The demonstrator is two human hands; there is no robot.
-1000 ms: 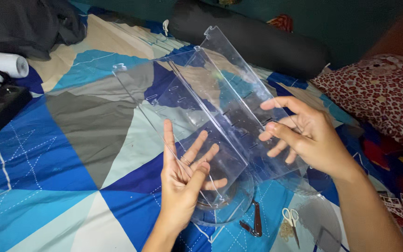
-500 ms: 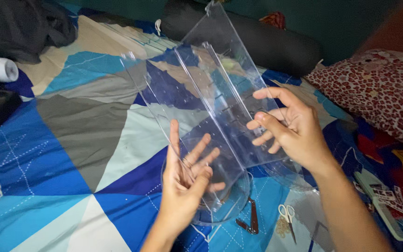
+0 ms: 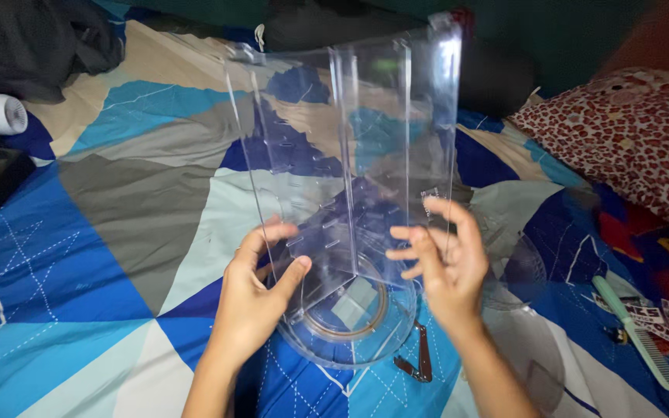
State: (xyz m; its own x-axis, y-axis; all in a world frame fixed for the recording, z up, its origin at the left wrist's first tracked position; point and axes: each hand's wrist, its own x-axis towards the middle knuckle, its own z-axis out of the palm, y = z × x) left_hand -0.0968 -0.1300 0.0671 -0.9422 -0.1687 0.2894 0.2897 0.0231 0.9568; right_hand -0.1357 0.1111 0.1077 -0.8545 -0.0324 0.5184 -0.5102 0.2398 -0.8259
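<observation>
A clear acrylic stand (image 3: 350, 155) of upright slotted panels rises from its round transparent base (image 3: 346, 325) on the bed (image 3: 102, 232), directly between both hands. The left hand (image 3: 261, 298) curls its fingers and thumb around a left panel's lower edge. The right hand (image 3: 443, 259) pinches the right panel with partly spread fingers. Small pliers (image 3: 420, 360) lie just beside the base.
</observation>
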